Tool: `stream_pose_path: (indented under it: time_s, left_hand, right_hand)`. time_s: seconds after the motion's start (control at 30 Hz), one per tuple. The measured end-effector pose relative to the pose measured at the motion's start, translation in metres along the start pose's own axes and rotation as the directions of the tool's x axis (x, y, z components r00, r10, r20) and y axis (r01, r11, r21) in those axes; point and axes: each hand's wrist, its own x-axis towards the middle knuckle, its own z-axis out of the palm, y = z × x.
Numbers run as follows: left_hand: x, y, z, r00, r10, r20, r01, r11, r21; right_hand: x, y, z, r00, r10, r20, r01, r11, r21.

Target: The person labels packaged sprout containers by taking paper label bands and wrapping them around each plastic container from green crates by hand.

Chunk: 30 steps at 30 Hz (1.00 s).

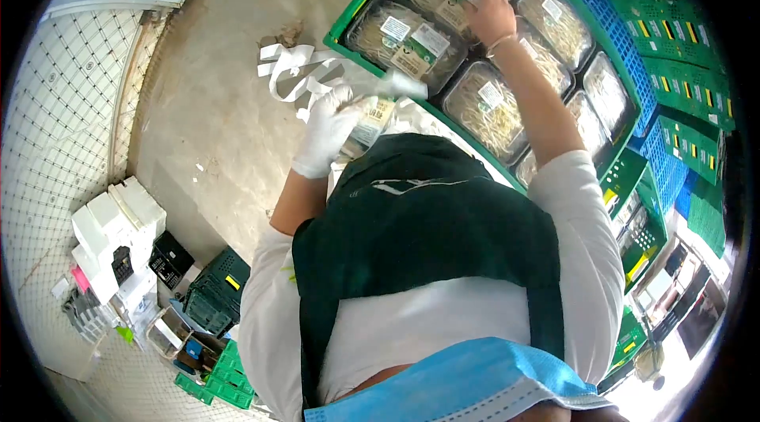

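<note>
Small dark print is carried by the white rectangular stickers (pixel 395 28) on the clear plastic trays of pale sprouts (pixel 483 109), too small to be read. On the nearest left tray, a beige label on a dark green band (pixel 412 62) is also seen. Larger dark characters are shown on the yellowish printed label (pixel 378 115) beside the left hand (pixel 326 131), but they cannot be made out with certainty.

The film-covered trays are set side by side in a large green plastic crate (pixel 366 64). More green crates (pixel 687 93) are stacked at the right.

The white-gloved left hand is held just outside the crate, its fingers bent at the yellowish label; whether it is gripped cannot be told. White looping paper strips (pixel 291 74) are spread beyond that hand. The bare right hand (pixel 491 17) is placed over an upper tray, fingers bent downward at its labelled lid; whether anything is pinched is hidden.
</note>
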Motion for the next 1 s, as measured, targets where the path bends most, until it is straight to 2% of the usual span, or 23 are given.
stream_pose_path:
  time_s: [0.03,0.07,0.1,0.13,0.17,0.2,0.23,0.27,0.33,0.4,0.43,0.47,0.53,0.57,0.63,0.67,0.73,0.8,0.83,0.87,0.93,0.97,1.0]
  left_hand:
    - [-0.001,-0.006,-0.007,0.996,-0.079,0.04,0.079,0.997,0.007]
    - [-0.001,-0.009,-0.014,0.984,-0.159,0.081,0.158,0.987,0.015]
    - [-0.001,-0.004,-0.013,0.983,-0.164,0.08,0.164,0.986,0.015]
    - [-0.003,0.005,-0.009,0.973,-0.198,0.118,0.208,0.975,-0.073]
    - [-0.002,0.014,-0.005,0.962,-0.22,0.16,0.245,0.957,-0.158]
    - [0.002,0.022,0.001,0.963,-0.213,0.165,0.239,0.958,-0.158]
    - [0.006,0.028,0.009,0.963,-0.179,0.2,0.222,0.949,-0.223]
    - [0.009,0.03,0.016,0.962,-0.146,0.232,0.21,0.935,-0.286]
    - [0.014,0.025,0.026,0.958,-0.128,0.256,0.201,0.937,-0.286]
    - [0.016,0.025,0.037,0.987,-0.064,0.145,0.093,0.974,-0.206]
    - [0.018,0.025,0.036,0.99,-0.089,0.108,0.104,0.983,-0.15]
    - [0.02,0.027,0.038,0.99,-0.089,0.111,0.106,0.983,-0.151]
    - [0.024,0.032,0.043,0.948,-0.317,-0.01,0.309,0.932,-0.191]
    - [0.024,0.036,0.047,0.943,-0.331,-0.044,0.313,0.923,-0.223]
    - [0.028,0.034,0.05,0.977,-0.212,-0.001,0.211,0.972,-0.1]
    - [0.031,0.026,0.049,0.986,-0.158,0.043,0.161,0.983,-0.083]
    - [0.035,0.018,0.044,0.98,-0.194,0.032,0.197,0.971,-0.133]
    - [0.039,0.007,0.036,0.998,-0.007,-0.066,0.003,0.998,-0.056]
    - [0.036,0.018,0.036,0.992,-0.118,-0.054,0.112,0.988,-0.103]
    - [0.038,0.015,0.035,0.999,-0.013,-0.049,0.012,1.0,-0.005]
    - [0.038,0.017,0.032,0.998,0.004,-0.059,0.003,0.993,0.12]
    - [0.037,0.021,0.034,0.998,0.003,-0.064,0.005,0.993,0.12]
    - [0.037,0.026,0.038,0.997,-0.057,-0.053,0.058,0.998,0.015]
  right_hand:
    - [-0.005,-0.009,0.001,0.997,0.052,0.055,-0.043,0.986,-0.16]
    - [-0.01,-0.017,-0.005,0.997,0.052,0.06,-0.042,0.987,-0.158]
    - [-0.012,-0.026,-0.017,0.995,0.026,-0.095,-0.051,0.963,-0.266]
    - [-0.019,-0.031,-0.028,0.971,-0.013,-0.237,-0.078,0.926,-0.369]
    - [-0.023,-0.032,-0.035,0.944,-0.046,-0.326,-0.079,0.929,-0.361]
    - [-0.028,-0.037,-0.044,0.942,-0.046,-0.332,-0.083,0.927,-0.366]
    - [-0.038,-0.047,-0.056,0.989,-0.013,-0.146,0.014,1.0,0.005]
    - [-0.051,-0.06,-0.069,0.997,-0.055,0.048,0.032,0.921,0.388]
    - [-0.068,-0.095,-0.116,0.888,-0.303,0.347,-0.019,0.728,0.685]
    - [-0.076,-0.103,-0.116,0.934,-0.22,0.283,-0.02,0.757,0.654]
    - [-0.076,-0.107,-0.117,0.966,-0.191,0.176,0.015,0.718,0.696]
    - [-0.076,-0.107,-0.117,0.966,-0.188,0.177,0.013,0.72,0.694]
    - [-0.077,-0.104,-0.114,0.981,-0.182,0.07,0.074,0.681,0.728]
    - [-0.072,-0.096,-0.107,0.972,-0.215,-0.092,0.22,0.706,0.674]
    - [-0.037,-0.07,-0.114,0.995,-0.056,0.08,0.011,0.88,0.475]
    - [-0.011,-0.052,-0.121,0.991,0.077,0.114,-0.128,0.816,0.564]
    - [0.021,-0.031,-0.122,0.958,-0.137,0.251,-0.076,0.725,0.684]
    - [0.002,-0.053,-0.115,0.859,-0.345,0.379,-0.038,0.695,0.718]
    - [-0.014,-0.067,-0.106,0.803,-0.445,0.395,-0.017,0.647,0.762]
    - [-0.027,-0.082,-0.107,0.761,-0.504,0.407,-0.043,0.587,0.808]
    - [-0.045,-0.1,-0.106,0.841,-0.366,0.398,-0.079,0.646,0.759]
    - [-0.047,-0.104,-0.11,0.856,-0.334,0.394,-0.104,0.636,0.765]
    - [-0.049,-0.106,-0.113,0.872,-0.296,0.389,-0.131,0.625,0.769]
